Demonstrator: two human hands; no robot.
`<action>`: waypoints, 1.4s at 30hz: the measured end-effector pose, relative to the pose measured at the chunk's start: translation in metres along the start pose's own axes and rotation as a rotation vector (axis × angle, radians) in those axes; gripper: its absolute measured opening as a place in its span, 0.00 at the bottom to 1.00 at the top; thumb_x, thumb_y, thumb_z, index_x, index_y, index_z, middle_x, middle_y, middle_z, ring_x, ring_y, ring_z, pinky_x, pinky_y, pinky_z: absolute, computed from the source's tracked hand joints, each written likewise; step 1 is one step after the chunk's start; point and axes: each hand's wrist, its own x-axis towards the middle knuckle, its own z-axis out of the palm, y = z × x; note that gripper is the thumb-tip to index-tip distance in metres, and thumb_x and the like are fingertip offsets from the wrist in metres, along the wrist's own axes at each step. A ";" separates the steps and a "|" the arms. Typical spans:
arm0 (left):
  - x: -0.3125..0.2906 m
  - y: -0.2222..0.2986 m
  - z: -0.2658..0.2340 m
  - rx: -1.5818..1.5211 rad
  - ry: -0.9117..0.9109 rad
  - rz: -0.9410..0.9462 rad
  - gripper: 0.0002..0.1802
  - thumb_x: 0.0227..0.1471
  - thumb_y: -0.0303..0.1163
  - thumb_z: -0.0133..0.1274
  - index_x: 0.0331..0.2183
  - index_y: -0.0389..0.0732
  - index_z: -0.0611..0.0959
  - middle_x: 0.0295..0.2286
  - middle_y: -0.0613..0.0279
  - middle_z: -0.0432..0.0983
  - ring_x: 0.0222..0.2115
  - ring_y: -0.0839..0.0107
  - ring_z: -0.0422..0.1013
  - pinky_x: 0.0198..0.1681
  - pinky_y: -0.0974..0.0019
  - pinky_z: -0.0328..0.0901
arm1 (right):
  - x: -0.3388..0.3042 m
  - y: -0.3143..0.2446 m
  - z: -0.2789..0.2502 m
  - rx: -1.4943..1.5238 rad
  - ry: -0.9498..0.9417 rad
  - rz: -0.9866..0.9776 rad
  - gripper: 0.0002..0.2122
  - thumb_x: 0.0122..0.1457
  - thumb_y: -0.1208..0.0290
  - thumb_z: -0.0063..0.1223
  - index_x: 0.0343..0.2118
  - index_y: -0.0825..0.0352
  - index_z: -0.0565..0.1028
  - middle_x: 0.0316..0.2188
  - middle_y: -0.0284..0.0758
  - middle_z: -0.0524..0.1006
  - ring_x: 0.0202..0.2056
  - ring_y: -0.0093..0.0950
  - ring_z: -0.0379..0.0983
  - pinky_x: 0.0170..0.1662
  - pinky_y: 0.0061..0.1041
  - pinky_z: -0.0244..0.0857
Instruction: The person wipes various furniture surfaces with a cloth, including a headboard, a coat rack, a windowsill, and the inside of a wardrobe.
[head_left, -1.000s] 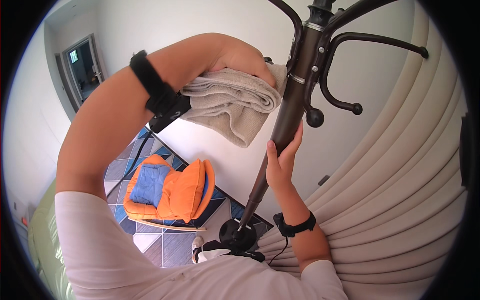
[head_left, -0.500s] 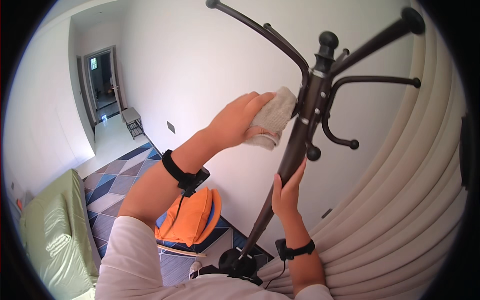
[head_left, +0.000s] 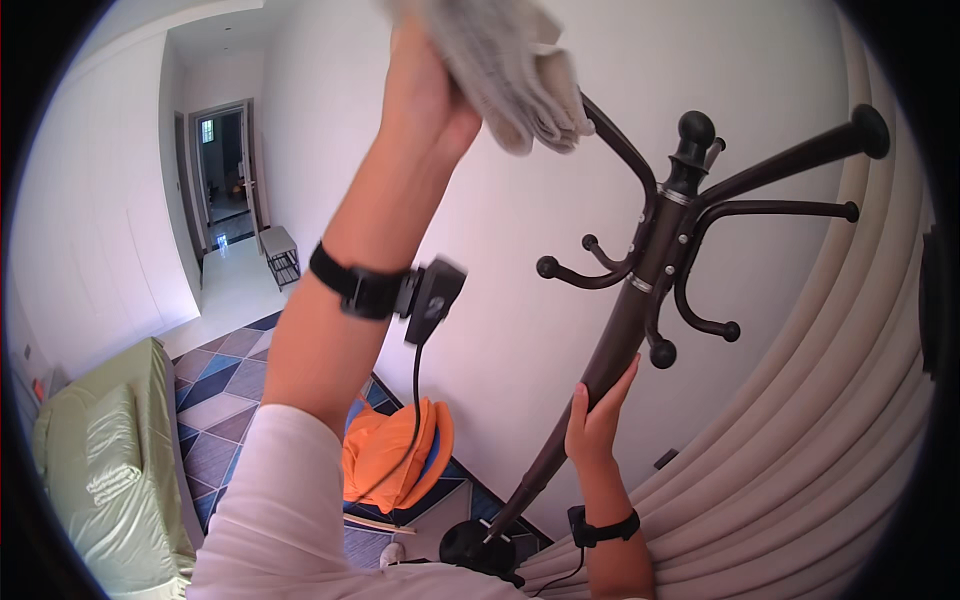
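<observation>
A dark brown coat rack [head_left: 612, 335] with several curved, ball-tipped arms rises in front of me. My left hand [head_left: 425, 95] is raised high at its upper left arm, closed on a folded grey-beige cloth [head_left: 515, 80]. The cloth wraps or lies against that arm and hides its outer end; the hand's fingers are partly behind the cloth. Lower down, my right hand [head_left: 598, 425] is closed around the pole below the hooks, its thumb and a finger showing. Both forearms carry black straps with small devices and cables.
A beige curtain [head_left: 790, 420] hangs at the right, close to the rack. An orange cushion [head_left: 385, 455] rests on a chair by the wall. A green-covered bed [head_left: 100, 470] stands at the left on a patterned carpet [head_left: 235, 390]. Farther back is a small rack [head_left: 280, 252] near a doorway.
My left hand has moved up and left with the cloth, from the rack's upper pole to its upper left arm. My right hand still holds the pole. The view has shifted slightly.
</observation>
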 end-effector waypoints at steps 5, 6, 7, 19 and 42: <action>0.034 -0.003 0.018 0.054 -0.139 -0.096 0.14 0.59 0.40 0.48 0.37 0.38 0.75 0.29 0.58 0.76 0.29 0.66 0.75 0.33 0.63 0.74 | 0.002 -0.003 0.005 0.001 0.072 -0.057 0.35 0.61 0.74 0.41 0.63 0.75 0.34 0.64 0.56 0.42 0.64 0.48 0.45 0.64 0.38 0.42; 0.037 -0.011 0.011 -0.052 -0.153 -0.096 0.14 0.59 0.40 0.47 0.36 0.37 0.75 0.28 0.57 0.76 0.27 0.66 0.75 0.32 0.63 0.74 | 0.002 -0.004 0.006 -0.007 0.090 -0.058 0.35 0.61 0.74 0.40 0.63 0.75 0.34 0.64 0.56 0.42 0.63 0.48 0.45 0.64 0.38 0.42; 0.037 -0.020 0.002 -0.068 -0.154 -0.111 0.14 0.59 0.40 0.47 0.36 0.37 0.75 0.28 0.57 0.76 0.27 0.66 0.75 0.32 0.63 0.74 | 0.001 -0.006 0.008 -0.020 0.099 -0.043 0.35 0.61 0.74 0.40 0.63 0.75 0.34 0.64 0.56 0.42 0.63 0.48 0.45 0.64 0.38 0.42; 0.026 -0.068 -0.012 -0.400 -0.231 -0.033 0.22 0.59 0.49 0.44 0.43 0.40 0.72 0.35 0.60 0.75 0.36 0.67 0.74 0.40 0.63 0.73 | 0.006 -0.009 0.008 0.007 0.128 -0.024 0.34 0.61 0.74 0.40 0.64 0.72 0.35 0.63 0.49 0.47 0.61 0.40 0.50 0.62 0.33 0.45; -0.011 -0.120 -0.005 -0.310 -0.110 -0.025 0.27 0.60 0.50 0.43 0.47 0.35 0.71 0.42 0.56 0.73 0.43 0.64 0.72 0.46 0.62 0.71 | 0.006 -0.006 0.018 -0.084 0.142 0.039 0.36 0.60 0.76 0.42 0.64 0.73 0.33 0.62 0.51 0.49 0.61 0.40 0.53 0.62 0.34 0.46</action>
